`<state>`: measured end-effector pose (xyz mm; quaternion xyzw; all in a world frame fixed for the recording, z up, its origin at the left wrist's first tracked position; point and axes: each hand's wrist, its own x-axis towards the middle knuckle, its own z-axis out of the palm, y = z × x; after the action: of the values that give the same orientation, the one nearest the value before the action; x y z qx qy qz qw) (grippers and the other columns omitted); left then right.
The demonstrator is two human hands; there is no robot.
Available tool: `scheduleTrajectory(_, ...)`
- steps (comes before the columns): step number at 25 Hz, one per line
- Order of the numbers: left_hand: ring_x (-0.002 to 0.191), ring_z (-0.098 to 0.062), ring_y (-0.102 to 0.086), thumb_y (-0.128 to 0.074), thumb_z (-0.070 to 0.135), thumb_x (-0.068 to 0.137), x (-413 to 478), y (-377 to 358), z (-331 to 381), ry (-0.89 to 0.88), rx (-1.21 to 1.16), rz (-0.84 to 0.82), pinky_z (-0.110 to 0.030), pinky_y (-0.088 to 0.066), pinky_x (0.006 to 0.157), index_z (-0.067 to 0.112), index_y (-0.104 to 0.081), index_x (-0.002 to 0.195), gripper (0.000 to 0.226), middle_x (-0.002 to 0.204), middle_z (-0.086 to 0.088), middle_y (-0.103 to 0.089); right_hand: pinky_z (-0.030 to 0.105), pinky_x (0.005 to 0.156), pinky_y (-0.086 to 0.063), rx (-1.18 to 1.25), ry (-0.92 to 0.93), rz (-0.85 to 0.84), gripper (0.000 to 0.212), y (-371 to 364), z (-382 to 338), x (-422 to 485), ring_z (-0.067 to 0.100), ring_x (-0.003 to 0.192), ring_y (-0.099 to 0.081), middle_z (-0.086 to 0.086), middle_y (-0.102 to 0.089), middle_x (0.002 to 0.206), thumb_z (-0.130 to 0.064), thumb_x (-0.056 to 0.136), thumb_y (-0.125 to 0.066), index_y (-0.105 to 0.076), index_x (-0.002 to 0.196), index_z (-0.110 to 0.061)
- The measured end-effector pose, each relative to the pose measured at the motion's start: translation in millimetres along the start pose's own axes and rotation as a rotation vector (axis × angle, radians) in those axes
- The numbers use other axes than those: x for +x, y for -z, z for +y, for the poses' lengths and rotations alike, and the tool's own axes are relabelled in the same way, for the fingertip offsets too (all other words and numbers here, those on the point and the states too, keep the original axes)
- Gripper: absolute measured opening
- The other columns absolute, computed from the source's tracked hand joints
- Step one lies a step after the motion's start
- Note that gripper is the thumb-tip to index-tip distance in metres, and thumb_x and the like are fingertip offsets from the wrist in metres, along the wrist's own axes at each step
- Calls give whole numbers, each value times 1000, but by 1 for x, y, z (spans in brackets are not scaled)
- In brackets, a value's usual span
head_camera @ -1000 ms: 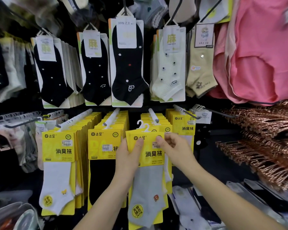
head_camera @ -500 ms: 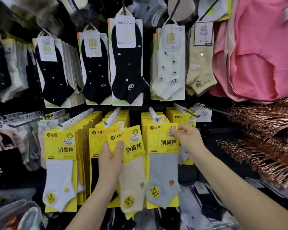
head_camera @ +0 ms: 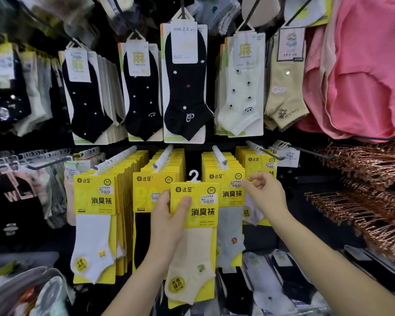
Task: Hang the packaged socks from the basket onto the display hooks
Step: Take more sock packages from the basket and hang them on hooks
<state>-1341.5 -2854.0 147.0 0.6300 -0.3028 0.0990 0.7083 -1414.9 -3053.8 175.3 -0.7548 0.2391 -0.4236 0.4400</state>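
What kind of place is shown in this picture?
Probably a shop's sock section: many packaged socks hang in rows on display hooks, the yellow packs carry price stickers, and pink garments hang at the right.

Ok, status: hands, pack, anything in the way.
Left hand grips cream sock pack, hook off any peg. Right hand at hung grey pack, grip unclear. Peg tips show free.

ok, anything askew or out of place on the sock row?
Nothing spilled or damaged. Only the cream sock pack is off the pegs: the left hand holds it in front of the hung packs, its white hook free between two pegs.
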Motion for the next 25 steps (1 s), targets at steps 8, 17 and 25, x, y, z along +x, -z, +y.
scheduleTrajectory(8,85,-2,-65,-60,19,90,-6,-52,2,68,4,-129,-16,-52,68,30,-54,96,14,95,11,-66,39,71,-57,182,76,-240,24,1,0,-37,29,82,-67,20,-70,88,-20,91,-58,-65,94,3)
scheduleTrajectory(17,79,5,-63,-58,14,91,-4,-46,-7,107,45,-211,-13,-52,66,28,-46,128,41,108,12,-60,19,44,-27,21,40,-119,40,2,-6,2,12,51,-32,-3,-37,50,-28,88,-62,-47,55,-12)
scheduleTrajectory(25,92,13,-55,-60,15,88,0,-48,-18,55,145,-216,0,-42,69,42,-53,108,34,100,37,-59,23,53,-37,-79,-13,-96,28,-8,11,4,7,64,-51,-7,-55,70,-43,82,-65,-52,77,-19)
